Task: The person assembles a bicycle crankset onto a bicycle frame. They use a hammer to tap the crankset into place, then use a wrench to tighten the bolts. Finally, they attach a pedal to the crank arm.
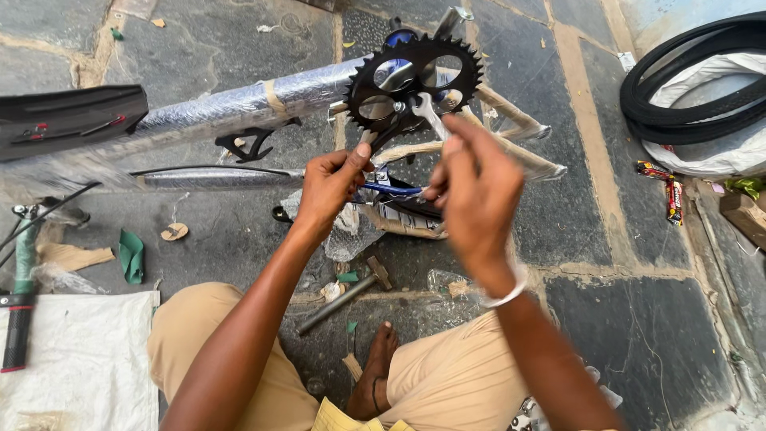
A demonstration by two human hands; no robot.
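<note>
The black toothed steel chainring (415,80) sits at the middle top of the view, fixed to a bicycle frame wrapped in silvery plastic film (239,108) that lies across the dark stone-slab floor (646,335). Its teeth stand clear all round, with bare floor above and to the right of it; below it the space is crowded by both hands and by the paper-wrapped frame stays (519,144) that run off to the right.

The left hand (331,187) reaches up from below, its thumb tip touching the lower left edge of the chainring and its fingers curled in narrowly; a thin blue part (391,189) runs across between the two hands. The right hand (475,187) has its fingers closed on a silver metal spanner (427,112) whose head lies against the chainring's centre.

The chainring is matt black, with large round cut-outs through which blue and silver parts show.

Between the person's knees a steel hammer with a wooden-looking head end (343,299) lies on the floor among scraps of paper and clear plastic. A white woven sack (80,359) is spread at lower left, with a black handlebar grip (16,335) on its edge. Black rubber tyres (686,80) lie well apart at upper right, on a white sack.
</note>
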